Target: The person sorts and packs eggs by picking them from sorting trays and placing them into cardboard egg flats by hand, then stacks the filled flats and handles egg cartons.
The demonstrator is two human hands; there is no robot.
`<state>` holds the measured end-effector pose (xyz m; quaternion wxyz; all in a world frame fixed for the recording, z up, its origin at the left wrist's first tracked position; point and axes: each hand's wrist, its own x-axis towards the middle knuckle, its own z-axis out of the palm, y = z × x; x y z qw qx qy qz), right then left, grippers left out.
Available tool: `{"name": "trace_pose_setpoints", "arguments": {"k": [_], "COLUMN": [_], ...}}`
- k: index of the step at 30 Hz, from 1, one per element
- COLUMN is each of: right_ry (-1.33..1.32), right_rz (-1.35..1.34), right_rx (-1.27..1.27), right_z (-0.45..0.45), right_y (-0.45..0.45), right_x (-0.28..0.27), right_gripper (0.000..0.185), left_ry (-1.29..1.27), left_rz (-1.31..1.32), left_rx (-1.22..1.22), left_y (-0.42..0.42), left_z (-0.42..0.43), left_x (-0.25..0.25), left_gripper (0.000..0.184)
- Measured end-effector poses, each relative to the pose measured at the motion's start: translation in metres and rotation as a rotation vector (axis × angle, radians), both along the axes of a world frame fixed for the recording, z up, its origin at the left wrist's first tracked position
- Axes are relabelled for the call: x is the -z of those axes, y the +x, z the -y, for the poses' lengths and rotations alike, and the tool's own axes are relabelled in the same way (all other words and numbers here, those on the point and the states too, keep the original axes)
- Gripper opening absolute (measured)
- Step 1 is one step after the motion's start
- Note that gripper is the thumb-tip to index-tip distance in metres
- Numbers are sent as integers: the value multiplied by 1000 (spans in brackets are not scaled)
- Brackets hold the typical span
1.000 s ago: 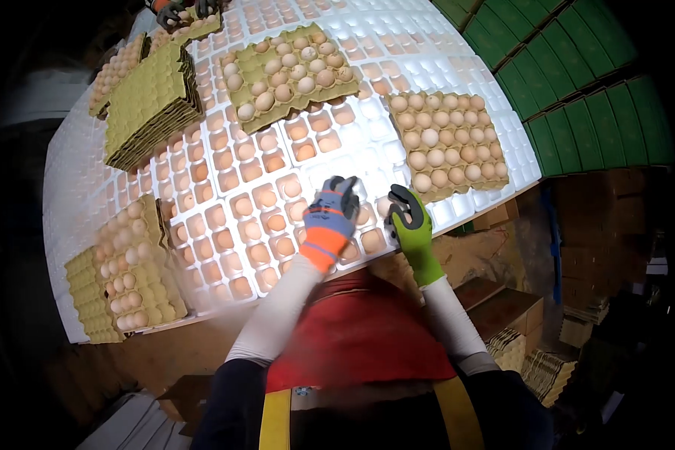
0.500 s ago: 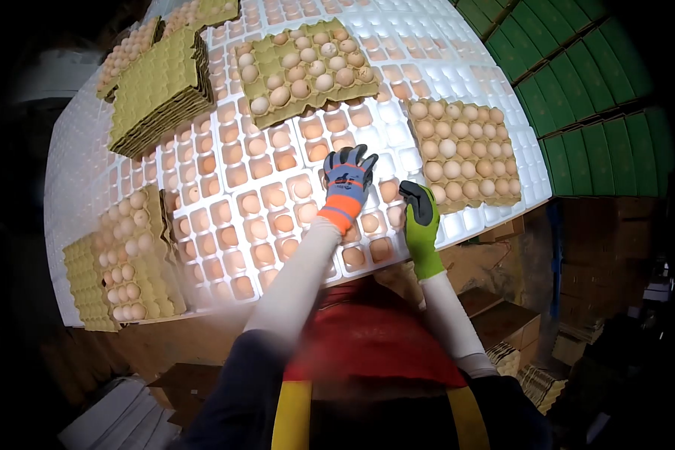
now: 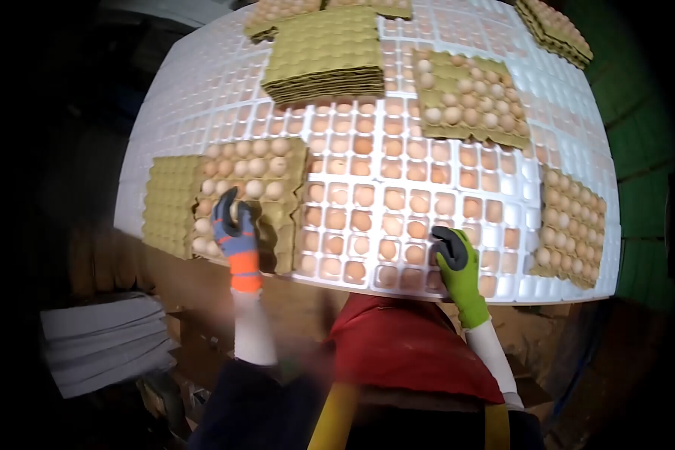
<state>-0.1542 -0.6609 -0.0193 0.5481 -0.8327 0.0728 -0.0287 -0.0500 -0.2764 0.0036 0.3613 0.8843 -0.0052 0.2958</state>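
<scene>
My left hand (image 3: 235, 229), in a blue-grey and orange glove, is over the front part of a pulp tray of eggs (image 3: 251, 167) at the left of the table. Its thumb and fingers are apart, with no egg seen between them. My right hand (image 3: 457, 255), in a green glove with black fingertips, hovers over the white plastic trays (image 3: 375, 181) near the front edge. Its fingers are curled, and whatever they hold, if anything, is hidden. Eggs sit in many cells of the white trays around it.
A stack of pulp trays (image 3: 322, 56) stands at the back left. One egg tray (image 3: 472, 94) lies at the back right, another (image 3: 571, 229) at the right. An overturned-looking pulp tray (image 3: 170, 202) lies far left. Green boxes (image 3: 637, 150) stand beyond the right edge.
The view has swung left. My left hand has moved from the white trays to the pulp egg tray on the left. My right hand is still near the front edge.
</scene>
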Motion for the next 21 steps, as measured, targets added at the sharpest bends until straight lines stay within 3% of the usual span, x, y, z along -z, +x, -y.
{"name": "trace_pose_setpoints", "arguments": {"k": [1,2,4,6,7,9,10,11,12,13,14,15,16,18,19,20,21], "right_ry": [47,443,566,673,722,671,513,347,287,225,-275,128,144,340,593,453,303], "right_rz": [130,-30,-130,-93,-216,-326,-246,-178,-54,71,143,-163,-347,-282,-192,-127,-70], "right_rx": [-108,-184,-331,-325,-285,-208,-165,-110,-156,-194,-293,-36,-73,-48,25,66,115], "right_z": [-30,-59,-116,-168,-189,-231,-243,-256,-268,-279,-266,-263,-259,-272,-276,-280,-284], "right_y": [16,29,62,76,83,99,107,115,114,113,113,116,120,123,125,122,120], "right_x": [6,24,32,46,43,61,62,65,121,177,120,21,-4,50,53,53,53], "right_gripper": [33,35,42,43,44,54,60,67,51,36,35,36,37,64,64,68,73], "left_ry": [226,41,172,40,96,-14,-140,-321,-269,-398,-4,148,-59,-409,-370,-334,-431], "left_rz": [7,-61,-239,-390,-559,-613,-598,-766,-714,-794,-949,-887,-879,-1053,-1044,-1031,-1054], "left_rx": [-153,-199,-260,-160,-108,10,59,-46,126,149,24,-18,-10,20,93,165,158], "left_y": [7,18,37,61,62,70,66,67,67,69,70,81,87,81,95,108,106], "left_z": [-46,-91,-154,-215,-199,-219,-211,-194,-199,-196,-177,-202,-219,-200,-239,-277,-262], "left_x": [-3,2,17,69,43,45,32,11,12,15,-9,27,47,17,56,95,85], "left_gripper": [32,33,37,40,41,36,34,27,27,36,51,60,64,57,55,52,57]}}
